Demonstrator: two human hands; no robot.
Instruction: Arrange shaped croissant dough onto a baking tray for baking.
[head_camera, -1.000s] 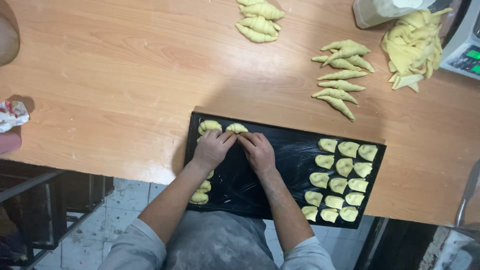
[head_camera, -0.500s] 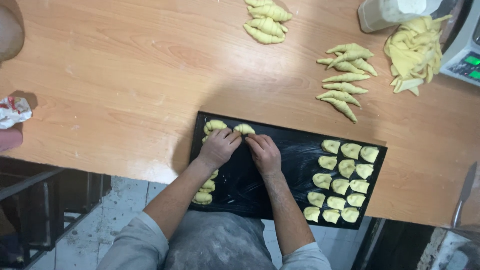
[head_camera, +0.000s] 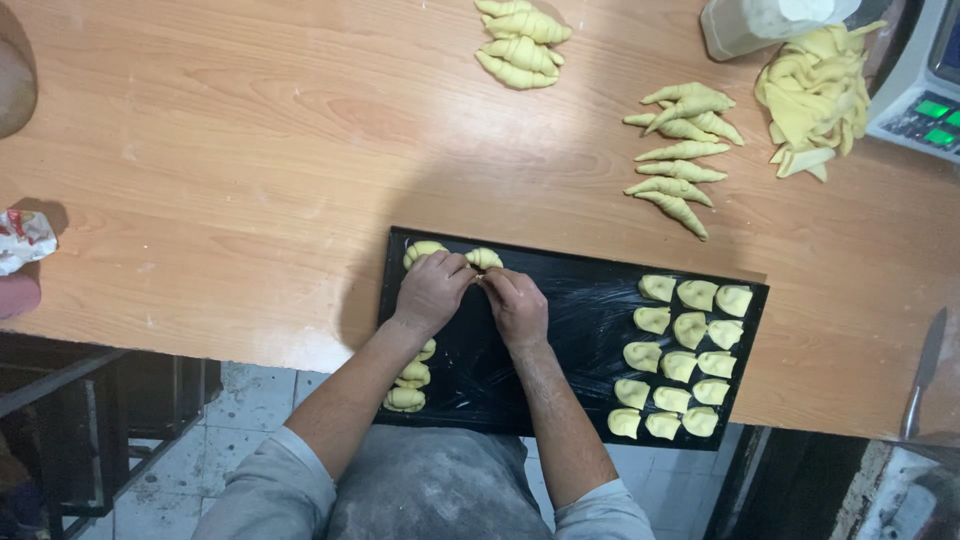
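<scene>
Both hands are down on the black tray (head_camera: 590, 300), close together at its far-left corner. The left hand (head_camera: 432, 292) and right hand (head_camera: 517, 306) are pinched in on one small yellow dough piece (head_camera: 484, 258), fingertips nearly touching each other around it, and another shaped piece (head_camera: 422, 250) sits just beside it in the corner. More pieces run down the left edge under the left forearm (head_camera: 408, 375), and a neat block of folded pieces (head_camera: 680, 355) fills the right end.

Stuff that could go sideways imo:

- the left forearm hangs right over that left column, so a lazy wrist drop would squash them
- the tray overhangs the near edge of the bench (head_camera: 250, 170), and leaning weight on that front edge might tip it toward the floor
- the new piece is being set really close to its neighbour, so they may stick together if nudged
- pressing too hard with both hands could flatten the shape, the dough looks soft

The rolled crescents (head_camera: 680, 160) and the heap of cut dough strips (head_camera: 815, 90) further back are well out of the way, the knife (head_camera: 925, 370) at the right edge too
</scene>
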